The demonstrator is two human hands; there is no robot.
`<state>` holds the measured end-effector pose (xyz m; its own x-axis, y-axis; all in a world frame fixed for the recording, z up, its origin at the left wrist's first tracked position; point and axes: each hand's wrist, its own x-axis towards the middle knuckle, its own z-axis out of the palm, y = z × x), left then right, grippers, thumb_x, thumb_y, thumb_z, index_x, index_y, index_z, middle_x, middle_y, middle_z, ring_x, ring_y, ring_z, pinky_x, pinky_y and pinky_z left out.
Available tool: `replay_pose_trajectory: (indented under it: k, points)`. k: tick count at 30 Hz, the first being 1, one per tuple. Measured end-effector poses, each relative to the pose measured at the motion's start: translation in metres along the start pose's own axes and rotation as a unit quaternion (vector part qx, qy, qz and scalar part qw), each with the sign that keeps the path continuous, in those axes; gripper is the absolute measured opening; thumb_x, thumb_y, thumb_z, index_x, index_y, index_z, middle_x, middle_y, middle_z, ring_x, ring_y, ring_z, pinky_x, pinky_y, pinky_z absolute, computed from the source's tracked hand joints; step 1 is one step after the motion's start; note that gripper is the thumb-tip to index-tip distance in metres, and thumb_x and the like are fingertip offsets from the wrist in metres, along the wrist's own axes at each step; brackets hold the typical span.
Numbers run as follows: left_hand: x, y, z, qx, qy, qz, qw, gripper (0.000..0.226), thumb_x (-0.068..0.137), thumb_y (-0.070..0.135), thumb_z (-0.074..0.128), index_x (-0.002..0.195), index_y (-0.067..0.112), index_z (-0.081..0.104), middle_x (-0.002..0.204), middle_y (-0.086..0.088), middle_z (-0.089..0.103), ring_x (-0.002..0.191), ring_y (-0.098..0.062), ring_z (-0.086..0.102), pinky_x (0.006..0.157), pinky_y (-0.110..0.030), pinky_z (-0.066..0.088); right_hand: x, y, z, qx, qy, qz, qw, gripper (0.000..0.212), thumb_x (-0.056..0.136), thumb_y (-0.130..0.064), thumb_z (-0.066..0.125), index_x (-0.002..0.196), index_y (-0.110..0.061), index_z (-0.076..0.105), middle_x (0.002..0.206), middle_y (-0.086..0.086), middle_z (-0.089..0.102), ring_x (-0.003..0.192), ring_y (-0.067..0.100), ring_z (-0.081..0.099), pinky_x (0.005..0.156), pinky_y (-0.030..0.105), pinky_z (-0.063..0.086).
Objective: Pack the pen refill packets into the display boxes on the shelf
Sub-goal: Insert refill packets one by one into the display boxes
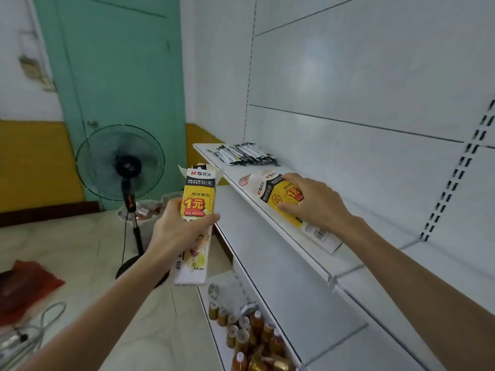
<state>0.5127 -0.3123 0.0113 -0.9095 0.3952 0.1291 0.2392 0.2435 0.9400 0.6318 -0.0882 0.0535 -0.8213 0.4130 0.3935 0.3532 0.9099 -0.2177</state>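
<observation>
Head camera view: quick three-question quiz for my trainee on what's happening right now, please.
1. True or false: the upright yellow-and-white cardboard display box in the left hand has open top flaps.
2. The right hand grips a second yellow-and-white cardboard box that: A stands upright; B lies flat on the white metal shelf; C sits on the floor.
3. Fill in: the pile of black-and-white refill packets lies at the shelf's ___ end.
Key: 1 true; 2 B; 3 far.

You are facing a shelf point(348, 263) where the flat display box point(278, 199) under your right hand point(316, 204) is filling the middle and the refill packets point(246, 154) are crowding the far end; bare board is lying open nearer you.
</observation>
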Motion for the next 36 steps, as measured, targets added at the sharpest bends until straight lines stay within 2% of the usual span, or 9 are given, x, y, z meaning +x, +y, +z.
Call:
replay_pose_trajectory:
  k: [5, 12, 20, 23, 25, 29, 32, 34, 36]
  points:
    - [0.095, 0.007, 0.015, 0.002, -0.004, -0.004, 1.0, 0.048, 0.072, 0.046, 0.07, 0.104, 0.024, 0.043, 0.086, 0.0, 0.063, 0.066, -0.017, 0.064, 0.052, -0.026, 0.044, 0.098, 0.014, 0.024, -0.004, -0.001, 0.007, 1.0, 0.061, 0.081, -0.048, 0.058, 0.136, -0.038, 0.033, 0.119, -0.003, 0.058, 0.104, 0.021, 0.054, 0.077, 0.031, 0.039]
    - [0.224, -0.004, 0.027, -0.014, -0.043, 0.017, 0.999, 0.051, 0.073, 0.046, 0.069, 0.109, 0.024, 0.042, 0.089, -0.001, 0.063, 0.068, -0.018, 0.065, 0.055, -0.027, 0.046, 0.202, 0.022, 0.064, -0.036, 0.003, 0.022, 0.999, 0.06, 0.083, -0.049, 0.057, 0.136, -0.037, 0.032, 0.117, -0.002, 0.058, 0.102, 0.02, 0.055, 0.076, 0.032, 0.042]
    - [0.374, -0.027, 0.029, 0.005, -0.147, 0.067, 0.987, 0.052, 0.073, 0.044, 0.069, 0.113, 0.022, 0.043, 0.092, -0.002, 0.064, 0.07, -0.02, 0.066, 0.06, -0.032, 0.051, 0.287, 0.039, 0.105, -0.058, 0.04, 0.165, 0.984, 0.059, 0.083, -0.039, 0.059, 0.136, -0.036, 0.033, 0.118, 0.003, 0.055, 0.107, 0.025, 0.052, 0.076, 0.032, 0.036]
    - [0.429, -0.032, 0.021, 0.002, -0.172, 0.077, 0.982, 0.052, 0.072, 0.044, 0.07, 0.111, 0.023, 0.044, 0.092, -0.002, 0.064, 0.072, -0.021, 0.065, 0.063, -0.034, 0.052, 0.308, 0.039, 0.116, -0.084, 0.034, 0.242, 0.966, 0.058, 0.082, -0.034, 0.058, 0.135, -0.035, 0.034, 0.117, 0.007, 0.052, 0.108, 0.028, 0.052, 0.078, 0.034, 0.038]
    - [0.465, -0.031, 0.02, -0.001, -0.187, 0.087, 0.979, 0.051, 0.071, 0.043, 0.07, 0.11, 0.021, 0.046, 0.09, -0.002, 0.064, 0.07, -0.02, 0.065, 0.058, -0.031, 0.05, 0.319, 0.041, 0.123, -0.11, 0.033, 0.279, 0.953, 0.058, 0.082, -0.031, 0.058, 0.135, -0.032, 0.034, 0.116, 0.01, 0.051, 0.107, 0.03, 0.052, 0.08, 0.036, 0.039]
    - [0.515, -0.029, 0.035, -0.015, -0.221, 0.083, 0.972, 0.047, 0.07, 0.042, 0.072, 0.105, 0.018, 0.051, 0.087, -0.003, 0.066, 0.066, -0.021, 0.066, 0.055, -0.029, 0.049, 0.335, 0.057, 0.129, -0.142, 0.023, 0.371, 0.917, 0.054, 0.08, -0.029, 0.06, 0.126, -0.015, 0.036, 0.113, 0.012, 0.053, 0.105, 0.033, 0.052, 0.086, 0.042, 0.042]
    - [0.549, -0.026, 0.052, -0.024, -0.242, 0.092, 0.966, 0.048, 0.067, 0.044, 0.073, 0.101, 0.02, 0.05, 0.086, -0.002, 0.066, 0.067, -0.022, 0.066, 0.059, -0.033, 0.052, 0.34, 0.071, 0.133, -0.176, -0.046, 0.428, 0.885, 0.044, 0.081, -0.03, 0.057, 0.115, -0.01, 0.037, 0.108, 0.012, 0.053, 0.102, 0.032, 0.052, 0.082, 0.039, 0.042]
    - [0.57, -0.02, 0.064, -0.036, -0.247, 0.094, 0.964, 0.047, 0.066, 0.045, 0.072, 0.1, 0.02, 0.05, 0.086, -0.002, 0.065, 0.068, -0.024, 0.066, 0.062, -0.036, 0.052, 0.343, 0.078, 0.135, -0.208, -0.124, 0.466, 0.851, 0.044, 0.082, -0.029, 0.055, 0.118, -0.01, 0.038, 0.11, 0.01, 0.049, 0.109, 0.03, 0.048, 0.087, 0.038, 0.042]
    - [0.589, -0.015, 0.077, -0.056, -0.255, 0.111, 0.959, 0.04, 0.068, 0.045, 0.07, 0.094, 0.021, 0.052, 0.086, -0.002, 0.066, 0.068, -0.022, 0.065, 0.059, -0.033, 0.05, 0.347, 0.081, 0.136, -0.244, -0.159, 0.497, 0.818, 0.047, 0.083, -0.029, 0.053, 0.124, -0.012, 0.038, 0.118, 0.01, 0.047, 0.116, 0.029, 0.044, 0.094, 0.041, 0.041]
